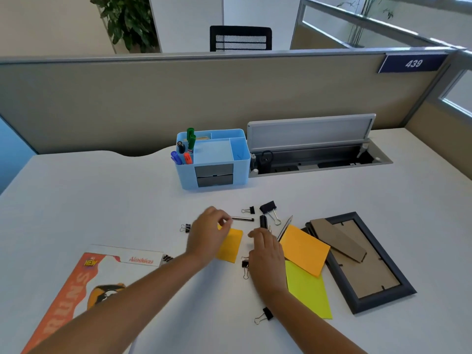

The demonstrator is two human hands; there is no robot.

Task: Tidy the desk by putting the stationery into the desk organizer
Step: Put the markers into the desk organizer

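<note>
From the head view I see my left hand [208, 235] with fingers pinching a black pen [242, 219] on the table [102, 200], my right hand [267, 254] flat, fingers released, beside orange notes [305, 249], blue desk organizer [213, 159] well behind, holding markers [190, 140]

We are looking at a white desk [102, 200]: blue desk organizer [238, 175] sitting at the back, binder clips [269, 208] lying scattered mid-desk, sticky-note pads [305, 249] beside a face-down picture frame [367, 284], magazine [76, 290] lying near left.
</note>
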